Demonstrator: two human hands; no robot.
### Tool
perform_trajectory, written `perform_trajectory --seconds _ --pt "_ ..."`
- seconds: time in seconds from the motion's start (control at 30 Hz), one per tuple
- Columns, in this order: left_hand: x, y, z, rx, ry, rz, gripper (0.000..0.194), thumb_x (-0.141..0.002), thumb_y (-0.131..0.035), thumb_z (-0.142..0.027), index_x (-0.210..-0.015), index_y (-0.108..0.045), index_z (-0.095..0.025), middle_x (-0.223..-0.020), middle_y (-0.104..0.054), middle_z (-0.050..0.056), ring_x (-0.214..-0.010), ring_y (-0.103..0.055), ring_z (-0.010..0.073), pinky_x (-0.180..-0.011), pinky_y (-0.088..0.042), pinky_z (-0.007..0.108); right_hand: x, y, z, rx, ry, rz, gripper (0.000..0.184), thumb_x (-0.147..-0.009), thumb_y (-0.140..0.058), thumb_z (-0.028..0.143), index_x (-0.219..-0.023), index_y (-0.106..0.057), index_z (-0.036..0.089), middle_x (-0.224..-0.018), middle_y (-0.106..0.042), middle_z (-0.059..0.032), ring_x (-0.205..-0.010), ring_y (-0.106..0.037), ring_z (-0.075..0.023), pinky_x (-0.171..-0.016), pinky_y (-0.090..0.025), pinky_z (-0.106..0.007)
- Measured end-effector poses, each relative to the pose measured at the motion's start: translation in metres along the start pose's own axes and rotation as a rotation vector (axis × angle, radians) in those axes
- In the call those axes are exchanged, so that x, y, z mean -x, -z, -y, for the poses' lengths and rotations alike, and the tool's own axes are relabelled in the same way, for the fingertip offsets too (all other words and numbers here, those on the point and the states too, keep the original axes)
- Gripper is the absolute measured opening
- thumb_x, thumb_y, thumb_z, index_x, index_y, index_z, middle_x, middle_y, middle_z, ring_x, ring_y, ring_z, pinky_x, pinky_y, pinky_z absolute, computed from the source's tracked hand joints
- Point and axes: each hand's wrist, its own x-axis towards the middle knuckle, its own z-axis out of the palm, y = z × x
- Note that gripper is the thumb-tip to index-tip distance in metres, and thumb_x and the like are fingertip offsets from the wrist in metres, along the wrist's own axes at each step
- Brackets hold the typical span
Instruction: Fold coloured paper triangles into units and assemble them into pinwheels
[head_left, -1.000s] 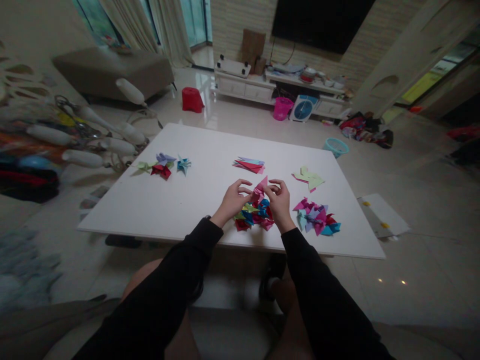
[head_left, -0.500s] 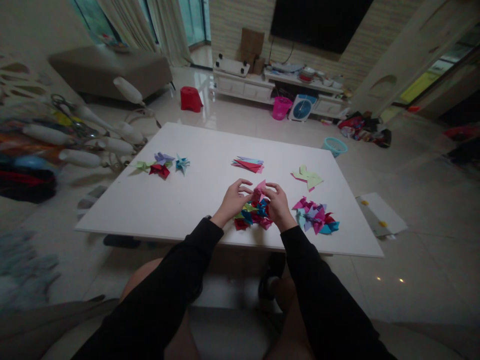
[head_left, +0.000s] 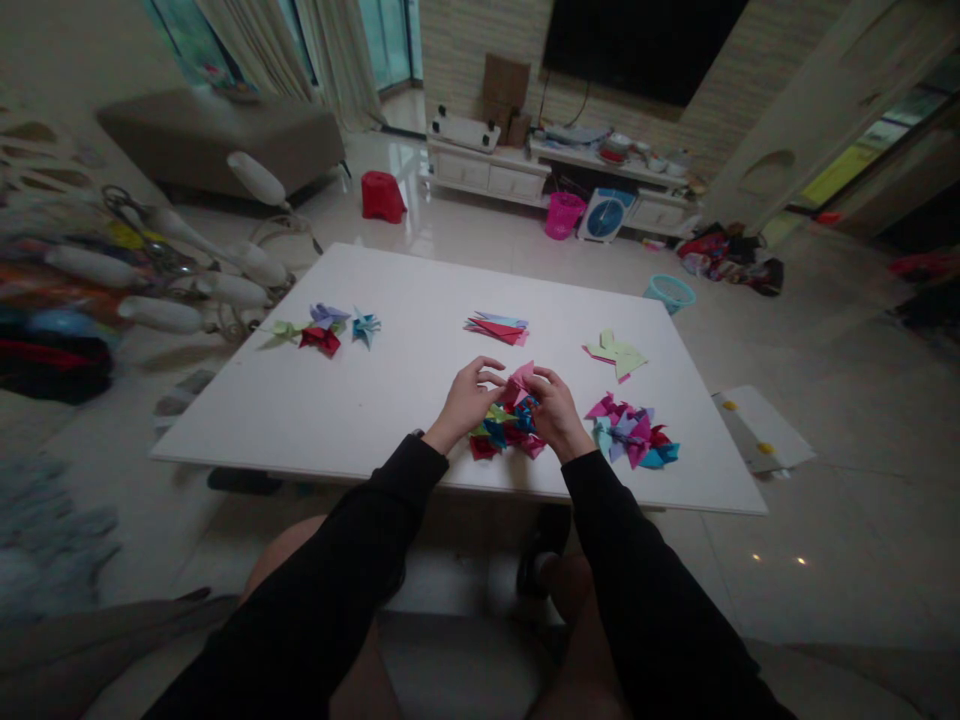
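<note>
My left hand [head_left: 466, 397] and my right hand [head_left: 554, 408] pinch a small pink folded paper piece [head_left: 518, 381] between them, just above a pile of colourful folded papers [head_left: 504, 434] near the front edge of the white table [head_left: 360, 400]. Both hands have their fingers curled on the pink piece. A second pile of pink, purple and blue folded pieces [head_left: 631, 435] lies to the right of my right hand.
Flat red and blue paper sheets [head_left: 496, 328] lie mid-table, pale green shapes [head_left: 616, 353] to the right, a few folded pieces [head_left: 324, 330] at the far left. A rack with white prongs [head_left: 187, 280] stands left of the table. A TV stand [head_left: 555, 175] is beyond.
My hands have dropped slightly and drawn a little closer on the pink piece; the view has shifted a bit. Nothing else on the table moved.
</note>
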Motion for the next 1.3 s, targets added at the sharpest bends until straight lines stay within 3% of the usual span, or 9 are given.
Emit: perform_trajectory --seconds 0.43,0.8,0.97,1.17,1.3 --pt "0.004 -0.001 -0.01 -0.084 -0.027 0.011 0.031 -0.07 -0.07 -0.009 -0.099 -0.062 -0.017 -0.075 -0.07 0.001 -0.076 -0.07 0.0152 -0.064 -0.047 0.021 -0.002 0.001 -0.004 -0.001 0.044 0.026 0.04 -0.057 -0.085 0.029 -0.088 -0.06 0.024 -0.069 -0.068 0.0051 -0.06 -0.061 -0.0125 -0.052 -0.043 -0.024" --pt "0.004 -0.001 -0.009 -0.078 -0.026 0.024 0.033 -0.07 -0.072 -0.012 -0.101 -0.062 -0.017 -0.076 -0.071 0.002 -0.076 -0.07 0.0155 -0.063 -0.049 0.021 -0.004 0.002 -0.007 0.033 0.047 0.011 0.043 -0.057 -0.084 0.027 -0.093 -0.06 0.025 -0.071 -0.069 0.0054 -0.063 -0.061 -0.0132 -0.055 -0.043 -0.024" --pt "0.002 -0.001 -0.004 -0.013 0.001 -0.023 0.039 -0.068 -0.08 -0.022 -0.101 -0.061 -0.017 -0.076 -0.07 0.002 -0.071 -0.069 0.0146 -0.061 -0.049 0.021 -0.006 0.003 -0.004 0.059 0.084 -0.033 0.041 -0.057 -0.084 0.031 -0.091 -0.061 0.026 -0.075 -0.069 0.0041 -0.066 -0.06 -0.0135 -0.058 -0.043 -0.025" --pt "0.005 0.0 -0.009 0.06 0.124 -0.127 0.047 -0.063 -0.085 -0.026 -0.101 -0.058 -0.018 -0.075 -0.071 0.002 -0.064 -0.068 0.0146 -0.059 -0.051 0.022 -0.005 0.006 0.001 0.218 0.279 -0.09 0.029 -0.059 -0.074 0.027 -0.085 -0.062 0.023 -0.077 -0.062 0.0038 -0.07 -0.058 -0.0138 -0.062 -0.042 -0.027" --pt "0.006 0.0 -0.013 0.064 0.186 -0.176 0.041 -0.067 -0.08 -0.02 -0.101 -0.057 -0.018 -0.077 -0.072 0.002 -0.061 -0.066 0.0136 -0.057 -0.05 0.022 0.0 0.005 0.003 0.468 0.475 -0.029 0.021 -0.061 -0.065 0.022 -0.082 -0.066 0.021 -0.084 -0.065 -0.0012 -0.074 -0.057 -0.0165 -0.067 -0.045 -0.031"
